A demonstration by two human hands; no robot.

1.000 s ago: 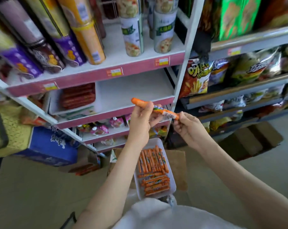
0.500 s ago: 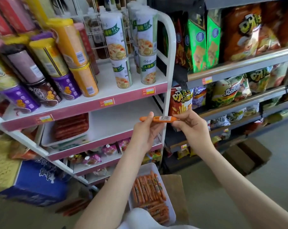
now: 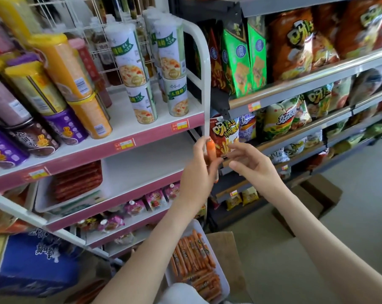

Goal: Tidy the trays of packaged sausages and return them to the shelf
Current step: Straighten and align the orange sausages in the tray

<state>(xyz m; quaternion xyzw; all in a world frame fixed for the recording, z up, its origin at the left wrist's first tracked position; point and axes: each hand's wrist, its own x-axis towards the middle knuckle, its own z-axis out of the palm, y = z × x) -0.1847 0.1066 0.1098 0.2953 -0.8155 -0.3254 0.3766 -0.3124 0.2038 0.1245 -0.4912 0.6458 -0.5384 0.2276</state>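
Down to one hand
My left hand (image 3: 196, 165) grips the sausage (image 3: 210, 149) upright. The right hand (image 3: 253, 165) has let go and hangs open, so it is ready for the tray (image 3: 197, 226).

L hand (image 3: 197, 166) ctr frame grips orange plastic-wrapped sausage stick (image 3: 210, 150), approx upright. R hand (image 3: 254, 164) just beside it, fingers loose, holding nothing. White rectangular plastic tray (image 3: 226, 280) w/ orange sausages btm ctr. Red sausage packs (image 3: 77, 183) on pink-edged white shelf (image 3: 141, 165), mid-left.

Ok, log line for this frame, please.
left hand: holds orange sausage upright | right hand: open, beside it | sausage tray: below, not yet shelved
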